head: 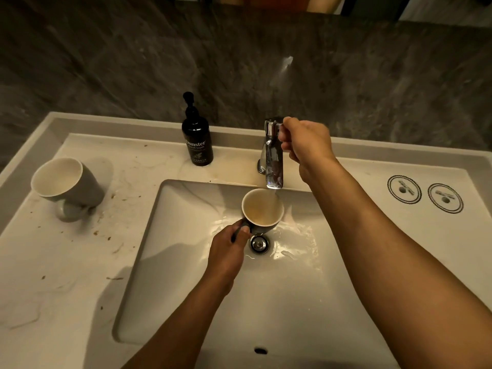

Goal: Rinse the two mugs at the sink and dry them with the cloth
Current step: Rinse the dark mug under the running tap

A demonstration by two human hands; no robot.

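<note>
Chrome tap (pixel 274 155) stands at the basin's twelve o'clock edge, and your right hand (pixel 306 142) has its grip curled round the lever on top. Water falls from the spout into the grey mug (pixel 262 211), which your left hand (pixel 229 251) holds by the handle, grip clamped, over the sink (pixel 319 302) just beyond the drain (pixel 258 244). The second mug (pixel 66 186) stands on the tabletop (pixel 66 275) at nine o'clock, near the left rim and well apart from the basin edge. A dark hand-wash bottle (pixel 197 139) stands at eleven o'clock. Open basin floor lies toward six o'clock.
</note>
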